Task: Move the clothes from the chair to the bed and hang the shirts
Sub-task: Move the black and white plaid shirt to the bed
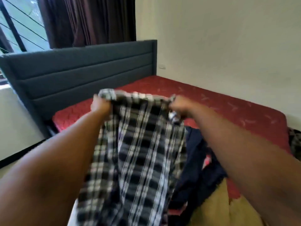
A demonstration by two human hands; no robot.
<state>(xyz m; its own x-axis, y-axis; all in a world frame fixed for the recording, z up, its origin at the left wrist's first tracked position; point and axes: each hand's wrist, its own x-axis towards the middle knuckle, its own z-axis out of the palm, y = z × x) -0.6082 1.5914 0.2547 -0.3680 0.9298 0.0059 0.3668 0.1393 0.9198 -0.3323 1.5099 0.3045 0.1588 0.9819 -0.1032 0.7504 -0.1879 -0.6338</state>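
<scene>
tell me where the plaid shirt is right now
The plaid shirt hangs mid-frame in the head view, gripped at its top edge by the left hand and right hand, above the red mattress.

No text, label, brand or number can be read anywhere. The plaid shirt [138, 144] shows only its check pattern. The red mattress [228, 108] bears only a stitched pattern.
</scene>
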